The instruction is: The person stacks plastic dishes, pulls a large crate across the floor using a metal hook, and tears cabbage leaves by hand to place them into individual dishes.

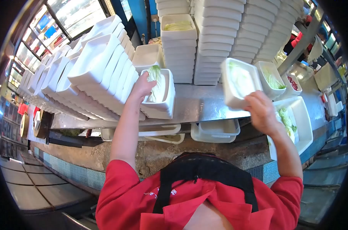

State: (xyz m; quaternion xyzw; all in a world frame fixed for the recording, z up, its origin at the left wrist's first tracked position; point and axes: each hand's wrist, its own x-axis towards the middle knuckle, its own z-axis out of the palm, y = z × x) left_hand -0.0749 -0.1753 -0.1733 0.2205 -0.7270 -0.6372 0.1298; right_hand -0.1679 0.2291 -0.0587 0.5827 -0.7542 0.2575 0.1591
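My left hand (144, 85) is closed on a pale green cabbage leaf (156, 86), which lies partly inside the top white tray (169, 92) of a short stack. My right hand (261, 111) grips the near edge of another white tray (227, 86), tilted and slightly blurred above the metal counter. Pale leaf pieces (241, 79) lie in that tray. Below and right of my right hand, a large white tub (304, 126) holds more cabbage leaves (287, 122).
Tall stacks of white trays (216, 38) stand at the back, and tilted stacks (95, 61) fill the left. A tray with shredded greens (273, 81) and a small one with red pieces (293, 83) sit right. Clear bins (215, 132) are under the metal counter (199, 94).
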